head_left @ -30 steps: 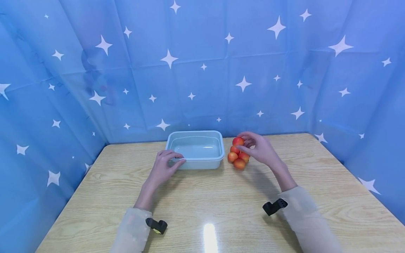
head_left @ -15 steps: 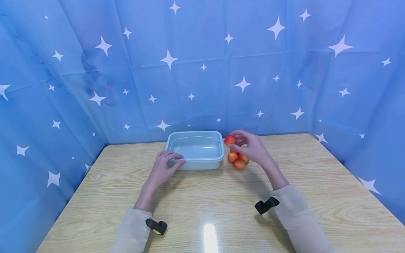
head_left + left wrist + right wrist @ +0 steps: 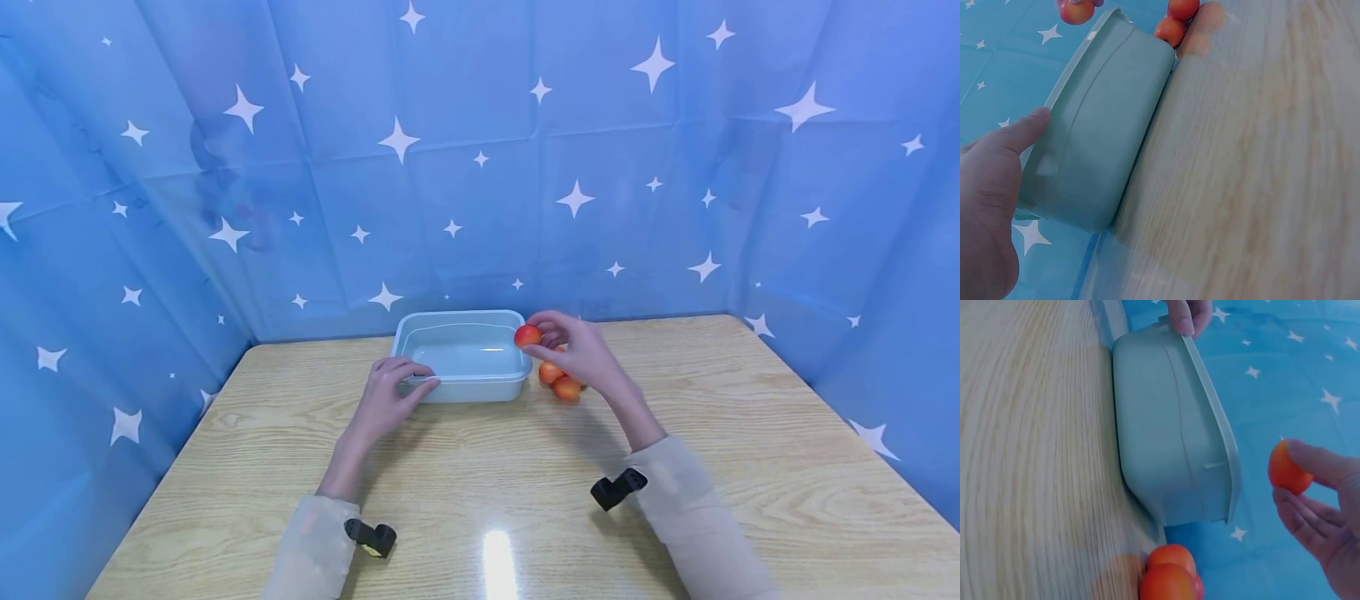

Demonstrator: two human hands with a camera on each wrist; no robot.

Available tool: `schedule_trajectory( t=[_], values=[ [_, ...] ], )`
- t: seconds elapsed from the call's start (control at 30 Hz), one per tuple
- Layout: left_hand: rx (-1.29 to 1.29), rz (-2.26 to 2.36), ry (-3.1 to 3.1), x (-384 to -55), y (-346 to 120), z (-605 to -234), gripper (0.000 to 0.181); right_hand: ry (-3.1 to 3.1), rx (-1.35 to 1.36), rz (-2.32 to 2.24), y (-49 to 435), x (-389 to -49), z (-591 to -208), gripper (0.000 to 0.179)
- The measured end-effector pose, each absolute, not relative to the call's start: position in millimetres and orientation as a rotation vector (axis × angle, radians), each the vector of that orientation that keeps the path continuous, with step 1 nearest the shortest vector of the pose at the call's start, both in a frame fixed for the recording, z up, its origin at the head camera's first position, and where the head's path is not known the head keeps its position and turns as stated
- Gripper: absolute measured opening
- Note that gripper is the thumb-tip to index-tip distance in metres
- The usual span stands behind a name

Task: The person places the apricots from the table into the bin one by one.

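Observation:
A light-blue rectangular plastic tub (image 3: 472, 389) stands on the table near its back edge. My left hand (image 3: 393, 387) grips the tub's near-left rim, the thumb (image 3: 1032, 125) outside it in the left wrist view. Between thumb and fingertips, my right hand (image 3: 573, 348) pinches a small round red-orange fruit (image 3: 527, 336). That fruit is up beside the tub's right rim, overlapping it in the head view; in the right wrist view the held fruit (image 3: 1288, 469) shows apart from the tub wall. Below the right hand lie several similar fruits (image 3: 567, 388), partly hidden by it.
The wooden table (image 3: 450, 483) ends just behind the tub, where a blue curtain (image 3: 480, 233) with white stars hangs. The same curtain runs along both sides. A small black camera sits on each sleeve.
My right hand has lifted one fruit off the pile and carried it left to the tub's right rim. My left hand has stayed on the tub.

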State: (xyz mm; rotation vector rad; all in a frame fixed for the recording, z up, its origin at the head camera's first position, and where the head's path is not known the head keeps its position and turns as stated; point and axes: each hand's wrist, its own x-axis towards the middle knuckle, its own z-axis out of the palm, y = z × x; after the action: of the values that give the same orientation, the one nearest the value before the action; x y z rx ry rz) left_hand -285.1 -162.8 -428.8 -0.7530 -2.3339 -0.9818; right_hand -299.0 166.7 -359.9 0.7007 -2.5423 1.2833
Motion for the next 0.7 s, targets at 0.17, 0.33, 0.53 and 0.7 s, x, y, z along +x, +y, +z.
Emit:
schedule_trajectory(
  t=[0.17,0.33,0.53,0.7],
  values=[
    [-0.744,-0.986,-2.342,-285.4,-162.8,-429.0,0.013,-2.527,0.757,1.308,158.4,-299.4,-362.3,0.038],
    [-0.749,-0.987,-2.339,-285.8,-162.9,-429.1,0.013,-2.535,0.780,1.294,151.0,-300.4,-366.4,0.038],
    [-0.755,-0.988,-2.329,-286.0,-162.7,-429.3,0.013,-2.539,0.804,1.305,144.1,-301.7,-372.6,0.037],
    [-0.752,-0.986,-2.330,-285.8,-162.3,-429.0,0.012,-2.556,0.805,1.284,139.8,-303.8,-376.9,0.037]
  ],
)
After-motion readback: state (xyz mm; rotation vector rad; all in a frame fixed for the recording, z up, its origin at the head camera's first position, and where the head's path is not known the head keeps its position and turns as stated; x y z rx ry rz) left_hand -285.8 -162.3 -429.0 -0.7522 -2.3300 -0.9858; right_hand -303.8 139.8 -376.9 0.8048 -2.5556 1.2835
